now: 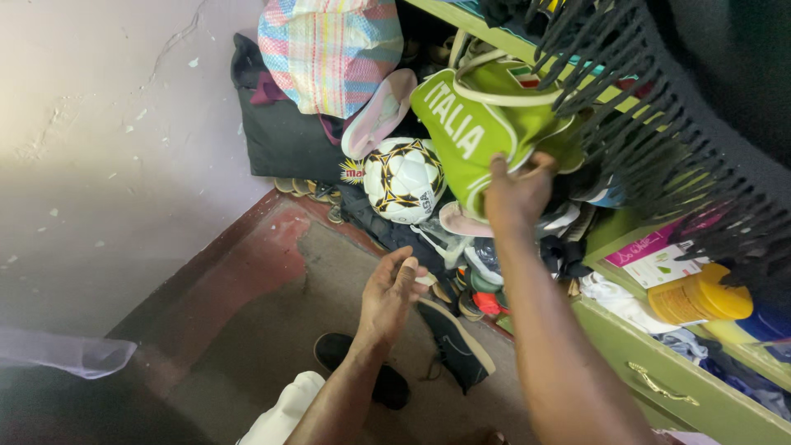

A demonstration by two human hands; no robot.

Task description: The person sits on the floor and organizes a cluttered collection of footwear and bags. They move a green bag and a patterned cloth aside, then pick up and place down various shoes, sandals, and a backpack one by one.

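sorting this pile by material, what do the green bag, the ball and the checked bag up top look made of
Green bag, gripped by the right hand: looks like smooth synthetic leather or vinyl, going by its slight sheen and white piping. Ball: glossy stitched panels, probably synthetic leather. Checked bag: seems woven plastic sheeting, with a visible weave and stiff folds. The left hand hangs open, holding nothing.

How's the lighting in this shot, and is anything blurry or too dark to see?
Head view: the pale wall is brightest, with a soft patch; the upper right corner behind the dark fringe is nearly black; the right hand on the green bag is sharp, the left hand slightly soft.
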